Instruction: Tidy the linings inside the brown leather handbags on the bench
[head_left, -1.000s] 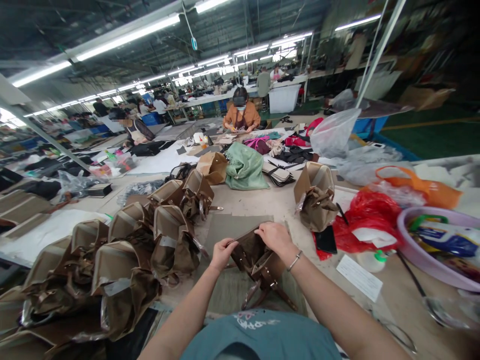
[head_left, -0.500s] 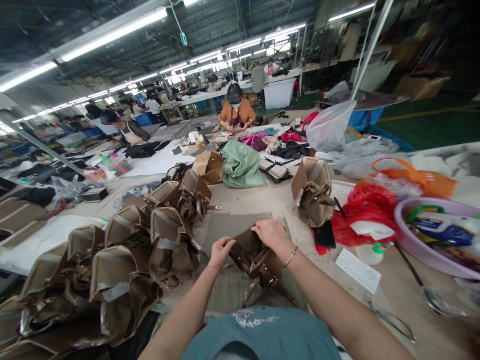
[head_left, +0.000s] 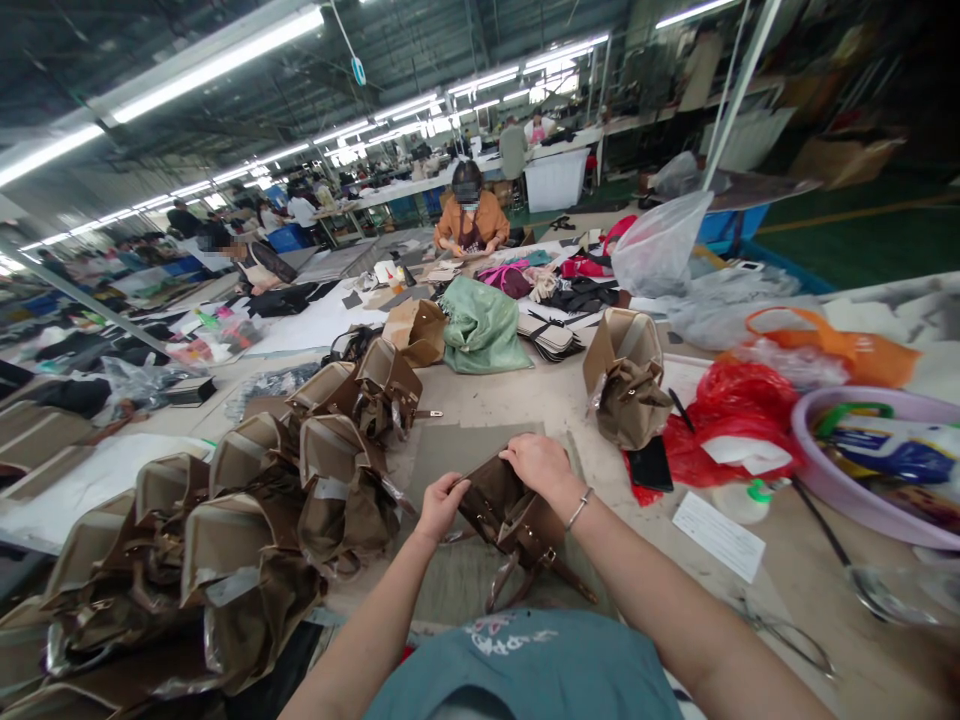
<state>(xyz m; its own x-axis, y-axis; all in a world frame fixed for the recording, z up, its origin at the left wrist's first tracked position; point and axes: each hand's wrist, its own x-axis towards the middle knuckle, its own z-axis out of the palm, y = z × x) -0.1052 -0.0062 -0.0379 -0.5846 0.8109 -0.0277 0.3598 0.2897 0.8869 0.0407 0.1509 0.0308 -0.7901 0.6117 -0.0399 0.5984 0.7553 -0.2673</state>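
While the left hand [head_left: 441, 508] pinches one end of the brown bag's [head_left: 521, 525] upper edge between thumb and fingers, the right hand [head_left: 541, 466] grips that edge farther along, fingers closed over it. The bag sits between and just below both hands over the surface [head_left: 487, 400], its straps [head_left: 574, 582] trailing toward the teal shirt [head_left: 517, 665].

Right hand [head_left: 536, 463] covers part of the far rim of a dark-brown soft-sided handbag [head_left: 511, 515]; depth of its shadowed interior unclear. Lavender plastic tub [head_left: 832, 498] runs off right edge. Tan-and-brown open-topped handbags [head_left: 26, 635], lower left, cut by picture edge. White rectangular paper slip [head_left: 718, 537]: writing too small to read. Teal cloth shirt [head_left: 517, 665] cropped below. Distant workers [head_left: 301, 210] blurred, handwork indistinct.
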